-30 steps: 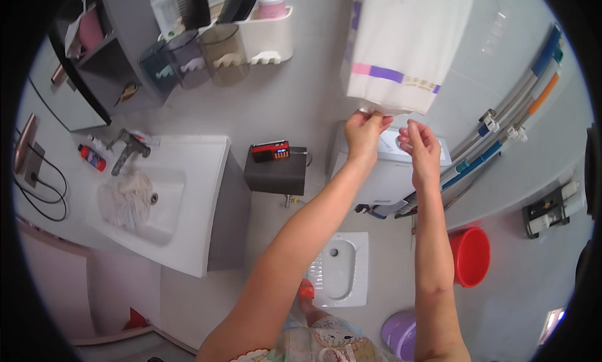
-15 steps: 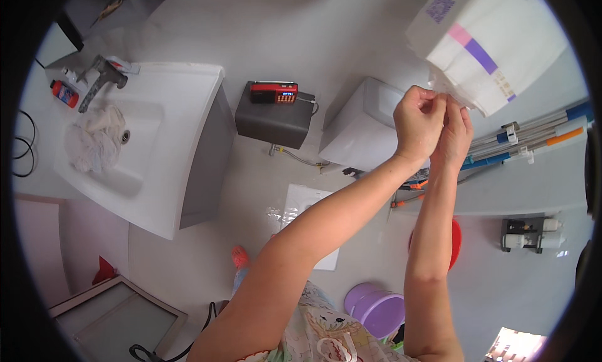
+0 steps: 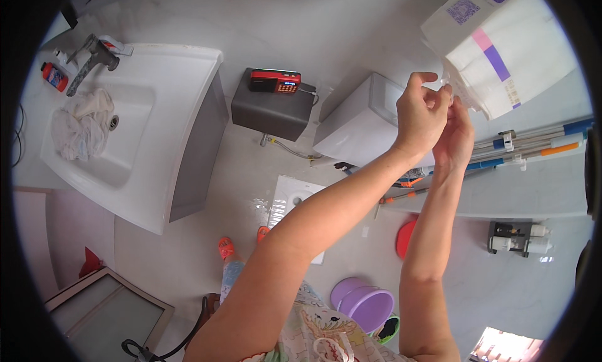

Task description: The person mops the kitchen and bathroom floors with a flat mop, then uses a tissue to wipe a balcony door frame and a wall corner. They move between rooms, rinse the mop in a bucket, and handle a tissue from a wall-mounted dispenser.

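Head view: white package [image 3: 527,54] is beside right hand [image 3: 455,136].

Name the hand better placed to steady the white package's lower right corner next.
Probably the right hand: it sits nearer that corner of the white package, while the left hand is farther left.

Red radio [image 3: 274,81], white sink [image 3: 141,123], purple bucket [image 3: 370,307]

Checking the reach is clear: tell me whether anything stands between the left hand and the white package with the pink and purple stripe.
Nothing visible stands between the left hand and the white package; the hand is at its crinkled lower end, with the right hand close beside. Actual contact is unclear.
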### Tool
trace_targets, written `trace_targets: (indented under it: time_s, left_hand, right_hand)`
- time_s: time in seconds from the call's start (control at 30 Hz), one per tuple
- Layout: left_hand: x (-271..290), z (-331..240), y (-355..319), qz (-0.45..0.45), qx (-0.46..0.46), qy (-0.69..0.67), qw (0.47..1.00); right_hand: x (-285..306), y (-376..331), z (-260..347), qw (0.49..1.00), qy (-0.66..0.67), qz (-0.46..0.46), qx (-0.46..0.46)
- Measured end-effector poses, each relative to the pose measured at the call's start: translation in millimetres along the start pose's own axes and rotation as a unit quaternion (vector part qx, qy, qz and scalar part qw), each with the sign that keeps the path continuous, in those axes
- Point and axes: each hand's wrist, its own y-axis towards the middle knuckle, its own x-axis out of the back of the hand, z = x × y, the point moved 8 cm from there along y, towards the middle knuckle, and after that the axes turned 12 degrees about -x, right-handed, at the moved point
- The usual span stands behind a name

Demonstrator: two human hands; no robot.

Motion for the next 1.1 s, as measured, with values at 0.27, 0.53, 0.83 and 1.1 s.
trace_targets:
  time_s: [0.27, 0.53, 0.83, 1.1]
  left_hand:
    - [8, -30, 19, 0.057, -0.128, 0.085, 0.987]
    - [8, -18, 27, 0.070, -0.110, 0.090, 0.987]
    - [9, -19, 23, 0.068, -0.108, 0.100, 0.987]
    - [7, -26, 7, 0.050, -0.132, 0.065, 0.988]
  right_hand:
    - [-17, -14, 17, 0.994, -0.066, 0.037, 0.084]
    - [-21, 7, 5, 0.996, -0.025, 0.088, -0.005]
    - [-12, 14, -1, 0.998, -0.036, 0.011, 0.043]
    - [-14, -17, 2, 0.993, -0.095, -0.023, 0.064]
